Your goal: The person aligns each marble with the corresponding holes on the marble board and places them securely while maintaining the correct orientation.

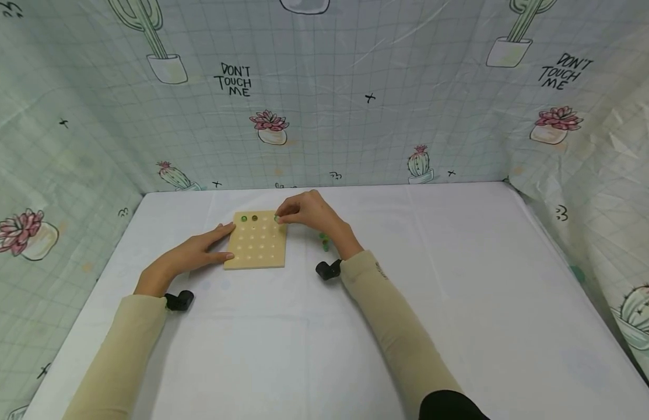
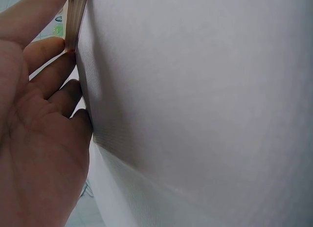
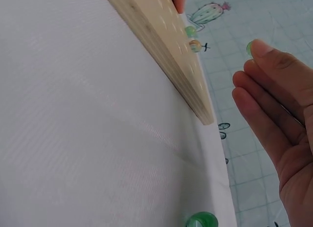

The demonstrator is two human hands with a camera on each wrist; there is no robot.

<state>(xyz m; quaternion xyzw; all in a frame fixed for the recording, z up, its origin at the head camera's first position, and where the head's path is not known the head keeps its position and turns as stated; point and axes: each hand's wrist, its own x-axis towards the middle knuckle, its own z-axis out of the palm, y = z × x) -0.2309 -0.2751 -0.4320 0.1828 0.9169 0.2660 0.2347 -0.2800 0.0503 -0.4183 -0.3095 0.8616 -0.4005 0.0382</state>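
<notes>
A pale wooden board (image 1: 257, 258) with rows of round hollows lies on the white table. In its back row sit a green marble (image 1: 244, 219) and a brownish marble (image 1: 254, 218). My left hand (image 1: 190, 254) touches the board's left edge, fingers extended and thumb spread toward the near corner. Over the back right corner, my right hand (image 1: 311, 211) pinches a green glass marble (image 3: 249, 49) between thumb and fingertips. The right wrist view shows this marble raised off the board, mostly covered by the thumb.
Several loose green marbles (image 1: 324, 238) lie on the table to the right of the board, partly behind my right wrist. One green marble (image 3: 202, 219) shows at the bottom of the right wrist view. A cactus-print curtain (image 1: 324, 93) hangs behind the table.
</notes>
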